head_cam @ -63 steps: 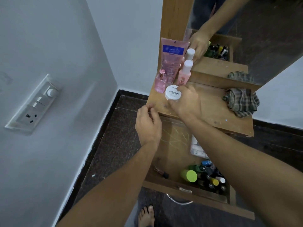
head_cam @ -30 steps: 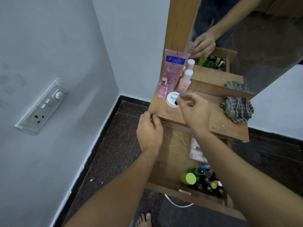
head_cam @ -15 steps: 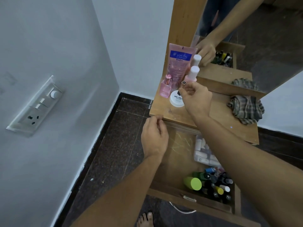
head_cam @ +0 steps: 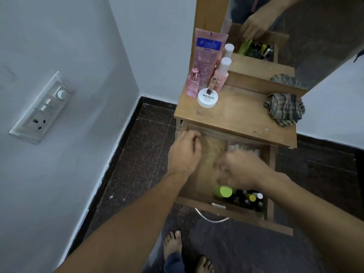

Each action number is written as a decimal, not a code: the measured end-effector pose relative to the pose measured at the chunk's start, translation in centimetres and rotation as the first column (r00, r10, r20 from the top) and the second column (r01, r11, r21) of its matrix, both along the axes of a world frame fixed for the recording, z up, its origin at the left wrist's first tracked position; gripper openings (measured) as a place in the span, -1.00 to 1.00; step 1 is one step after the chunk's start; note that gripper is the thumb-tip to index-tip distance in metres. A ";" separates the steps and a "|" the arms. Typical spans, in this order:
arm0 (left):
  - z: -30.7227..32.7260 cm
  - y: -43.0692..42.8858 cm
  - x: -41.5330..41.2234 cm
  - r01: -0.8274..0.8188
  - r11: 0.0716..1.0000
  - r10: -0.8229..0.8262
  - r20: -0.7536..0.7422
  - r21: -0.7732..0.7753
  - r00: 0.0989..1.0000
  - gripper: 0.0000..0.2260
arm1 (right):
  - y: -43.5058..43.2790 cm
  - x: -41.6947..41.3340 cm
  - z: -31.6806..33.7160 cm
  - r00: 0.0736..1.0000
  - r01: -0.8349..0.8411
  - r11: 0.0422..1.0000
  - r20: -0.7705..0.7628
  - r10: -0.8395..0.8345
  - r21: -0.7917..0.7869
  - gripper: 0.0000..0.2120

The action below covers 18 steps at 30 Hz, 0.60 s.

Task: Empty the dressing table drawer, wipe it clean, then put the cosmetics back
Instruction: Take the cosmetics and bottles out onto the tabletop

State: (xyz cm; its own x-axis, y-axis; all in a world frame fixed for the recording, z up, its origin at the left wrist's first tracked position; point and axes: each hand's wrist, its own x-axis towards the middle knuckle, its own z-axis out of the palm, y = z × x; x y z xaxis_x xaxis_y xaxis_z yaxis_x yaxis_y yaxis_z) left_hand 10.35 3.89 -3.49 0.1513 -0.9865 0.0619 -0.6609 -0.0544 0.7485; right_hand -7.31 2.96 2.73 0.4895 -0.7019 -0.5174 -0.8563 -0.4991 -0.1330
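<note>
Head view, looking down on the emptying step. The dressing table top [head_cam: 236,115] lies just behind and above the open drawer [head_cam: 234,210], which I take as landmark throughout.

My right hand [head_cam: 240,169] is over the middle of the drawer, smeared by motion, so I cannot tell whether it is spread or carrying anything. My left hand [head_cam: 185,152] sits at the drawer's left rear corner with fingers curled. Whether they clasp the side wall I cannot tell.

Beyond the drawer's right rear lies the checked cloth [head_cam: 284,110]. Beyond its left rear stand the pink tube [head_cam: 208,54], a pink pump bottle [head_cam: 221,75], a perfume bottle [head_cam: 192,83], a white nail polish remover jar [head_cam: 208,98] and a small polish bottle [head_cam: 211,83].

Inside the drawer remain a clear box [head_cam: 244,147] at the right rear, a green-capped bottle [head_cam: 223,191] at the front, and a cluster of small bottles [head_cam: 250,199] in the front right corner.

I judge emptying about half done. The bottles are best lifted one or two at a time and stood upright away from the cloth, which should stay within reach.
</note>
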 end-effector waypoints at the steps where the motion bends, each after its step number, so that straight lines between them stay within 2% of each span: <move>1: -0.1 0.5 -0.3 0.056 0.997 -0.057 0.012 0.048 0.998 -0.84 | 1.0 -0.5 0.0 0.991 -0.104 0.992 -0.080 0.110 0.075 -0.61; 3: -0.2 1.4 -0.9 0.133 0.981 -0.136 0.011 0.142 0.991 -0.81 | 2.3 -1.3 -0.2 0.965 -0.209 0.969 -0.134 0.227 0.134 -0.54; 6: -0.4 2.8 -1.6 0.195 0.953 -0.210 0.039 0.233 0.977 -0.78 | 3.1 -1.8 -0.9 0.954 -0.237 0.966 -0.163 0.252 0.102 -0.48; 9: -0.5 3.9 -2.1 0.218 0.938 -0.248 0.082 0.269 0.965 -0.75 | 3.7 -1.7 -1.8 0.964 -0.242 0.970 -0.115 0.239 -0.006 -0.66; 13: -0.8 4.7 -2.2 0.273 0.917 -0.302 0.058 0.293 0.952 -0.66 | 3.2 -1.7 -1.8 0.989 -0.145 0.987 0.004 0.145 -0.067 -0.67; 15: -0.6 4.9 -1.9 0.329 0.904 -0.346 0.015 0.273 0.938 -0.58 | 2.2 -1.6 -0.6 0.989 -0.046 0.996 0.134 0.057 -0.081 -0.67; 18: -0.4 4.8 -1.3 0.369 0.901 -0.371 -0.038 0.228 0.928 -0.40 | 0.4 -1.4 1.5 0.935 0.130 0.985 0.344 -0.084 -0.114 -0.67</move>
